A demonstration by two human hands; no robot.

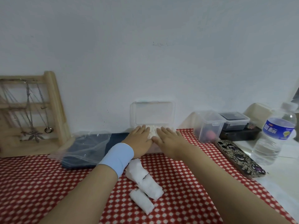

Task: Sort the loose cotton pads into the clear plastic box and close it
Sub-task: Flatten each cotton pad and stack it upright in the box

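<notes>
Cotton pads (144, 183) lie in loose stacks on the red dotted cloth (186, 191), just beside the left forearm. More sit in the clear plastic box (133, 122) by the wall, its lid (153, 113) standing open. They look soft and light (a stack would likely fan apart), so pinch each stack by its edges. Left hand (139, 139) and right hand (168, 139) lie flat, fingers straight, pressing the pads in the box and gripping nothing.

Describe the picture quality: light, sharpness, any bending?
Head view: soft, even light, no hard shadows; the wide lens seems to tilt the wooden rack and water bottle near the edges; the left hand, right hand and clear plastic box look slightly blurred.
</notes>
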